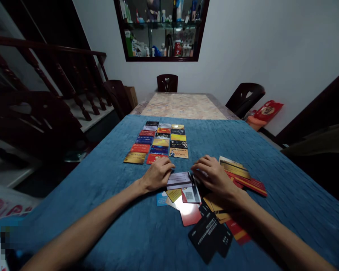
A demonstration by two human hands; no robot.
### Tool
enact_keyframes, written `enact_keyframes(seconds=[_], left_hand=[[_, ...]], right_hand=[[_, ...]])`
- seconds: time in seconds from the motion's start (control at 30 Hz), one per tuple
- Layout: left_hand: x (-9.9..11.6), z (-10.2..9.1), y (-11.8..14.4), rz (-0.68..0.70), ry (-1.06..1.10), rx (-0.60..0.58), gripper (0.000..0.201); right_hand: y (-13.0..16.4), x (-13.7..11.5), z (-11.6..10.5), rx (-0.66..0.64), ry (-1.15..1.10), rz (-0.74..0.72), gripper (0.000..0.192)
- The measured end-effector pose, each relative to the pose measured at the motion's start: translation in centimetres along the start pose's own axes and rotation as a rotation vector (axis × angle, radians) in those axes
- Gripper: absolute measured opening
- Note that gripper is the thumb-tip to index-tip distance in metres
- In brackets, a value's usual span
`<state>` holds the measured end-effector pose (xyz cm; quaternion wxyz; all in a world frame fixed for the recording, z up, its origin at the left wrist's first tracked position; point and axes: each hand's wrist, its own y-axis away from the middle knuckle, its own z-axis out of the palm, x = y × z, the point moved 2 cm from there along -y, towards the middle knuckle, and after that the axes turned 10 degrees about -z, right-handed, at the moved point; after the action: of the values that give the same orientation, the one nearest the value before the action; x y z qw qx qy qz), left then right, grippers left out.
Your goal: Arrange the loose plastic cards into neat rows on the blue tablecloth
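Both of my hands rest on a blue cloth (107, 210) over a table. Between them lies a white card with a dark stripe (179, 180); my left hand (157, 174) touches its left edge and my right hand (212, 175) its right edge. Under and around my right hand spreads a loose heap of cards (211, 214), red, gold, black and white. Farther out, a neat grid of cards (161, 142) lies in three columns.
Beyond the cloth the bare marbled tabletop (183, 105) runs to the far wall. Dark chairs stand at the far end (167, 82), the right (244, 96) and the left (117, 94). A wooden stair railing (45, 75) lies to the left.
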<state>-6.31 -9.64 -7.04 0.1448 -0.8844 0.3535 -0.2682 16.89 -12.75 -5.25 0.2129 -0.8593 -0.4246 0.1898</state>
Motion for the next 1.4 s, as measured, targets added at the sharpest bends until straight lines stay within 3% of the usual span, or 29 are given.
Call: enact_keyframes(seconds=[0.27,0.57,1.4], left_hand=[[1.2,-0.8,0.6,0.014,0.044,-0.117,0.018],[2.1,-1.4,0.6,0.088,-0.05,-0.256,0.035],[2.2,-1.7,0.6,0.1,0.023,-0.269,0.02]], right_hand=[[0.4,-1.2,-0.2,-0.077,-0.089,0.014,0.021],[0.5,-2.0,0.5,-0.204,-0.108,-0.009,0.035],[0.3,-2.1,0.7,-0.131,-0.107,-0.005,0.025]])
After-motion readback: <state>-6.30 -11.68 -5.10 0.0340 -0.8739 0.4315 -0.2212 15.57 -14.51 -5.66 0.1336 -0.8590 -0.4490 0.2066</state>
